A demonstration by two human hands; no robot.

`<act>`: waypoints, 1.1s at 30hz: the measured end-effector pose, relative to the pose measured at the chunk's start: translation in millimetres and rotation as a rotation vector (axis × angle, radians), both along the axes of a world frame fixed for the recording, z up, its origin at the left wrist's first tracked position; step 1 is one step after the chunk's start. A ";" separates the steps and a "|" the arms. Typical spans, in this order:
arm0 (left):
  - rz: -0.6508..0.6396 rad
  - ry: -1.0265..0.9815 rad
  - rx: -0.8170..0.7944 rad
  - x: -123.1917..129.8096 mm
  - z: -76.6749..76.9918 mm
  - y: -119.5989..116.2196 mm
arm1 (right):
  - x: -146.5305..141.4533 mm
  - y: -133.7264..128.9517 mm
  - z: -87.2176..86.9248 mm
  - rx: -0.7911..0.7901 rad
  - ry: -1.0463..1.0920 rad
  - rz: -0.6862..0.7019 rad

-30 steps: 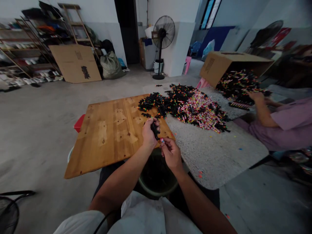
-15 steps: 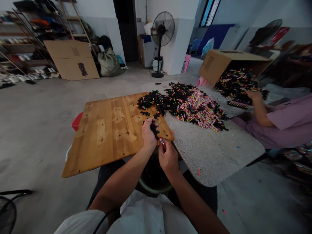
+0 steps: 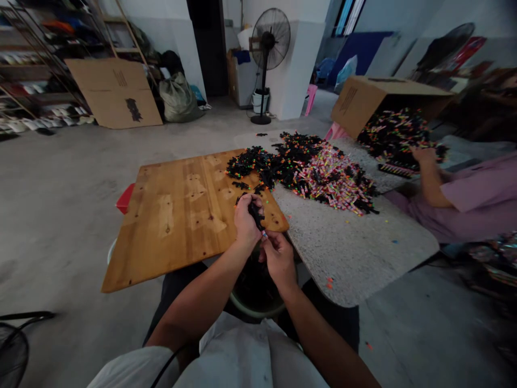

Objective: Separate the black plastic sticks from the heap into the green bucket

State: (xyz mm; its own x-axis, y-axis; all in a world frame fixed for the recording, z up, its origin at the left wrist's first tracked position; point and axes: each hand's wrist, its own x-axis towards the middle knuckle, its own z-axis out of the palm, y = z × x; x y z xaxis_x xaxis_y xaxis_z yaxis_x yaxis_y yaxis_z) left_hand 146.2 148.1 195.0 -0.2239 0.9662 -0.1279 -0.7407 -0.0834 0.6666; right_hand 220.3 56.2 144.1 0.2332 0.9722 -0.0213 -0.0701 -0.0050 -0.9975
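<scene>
The left hand (image 3: 247, 220) has its fingers wrapped round some black pieces (image 3: 256, 213), a fist that probably keeps several together while their lower ends stick out. From here the right hand's (image 3: 279, 257) fingers are pinched on a small printed piece (image 3: 264, 235) right by those ends; whether they touch I can't tell. Both are over a tub (image 3: 258, 313), likely handy for anything dropped. The heap (image 3: 331, 175), black and pink bits, sits within reach, mostly on the grey speckled surface (image 3: 359, 253), spilling onto the wooden surface (image 3: 181, 231). Opposite, a co-worker's hand (image 3: 425, 156) is at a tipped carton (image 3: 349, 108); a standing fan (image 3: 269, 43) is behind.
</scene>
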 end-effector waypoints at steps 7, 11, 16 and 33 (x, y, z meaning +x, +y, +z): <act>-0.013 -0.051 -0.028 -4.1 0.7 5.8 | 6.1 6.5 -1.0 0.016 0.110 0.017; -0.026 -0.046 -0.046 -4.4 1.3 4.7 | 5.2 4.9 -2.0 0.039 0.119 0.033; -0.013 -0.034 -0.069 -2.6 3.2 1.9 | 6.9 -0.5 -1.7 0.071 -0.046 0.038; -0.042 0.577 -0.025 -25.0 -51.1 26.9 | 73.6 -24.5 -35.3 -0.065 -0.111 0.052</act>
State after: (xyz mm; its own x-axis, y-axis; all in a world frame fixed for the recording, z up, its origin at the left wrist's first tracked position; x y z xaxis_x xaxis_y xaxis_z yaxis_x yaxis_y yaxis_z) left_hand 121.3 174.9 143.8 -0.2256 0.9740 -0.0196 -0.2587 -0.0405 0.9651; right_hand 293.9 31.7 108.8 0.1869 0.9805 -0.0611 0.0424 -0.0702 -0.9966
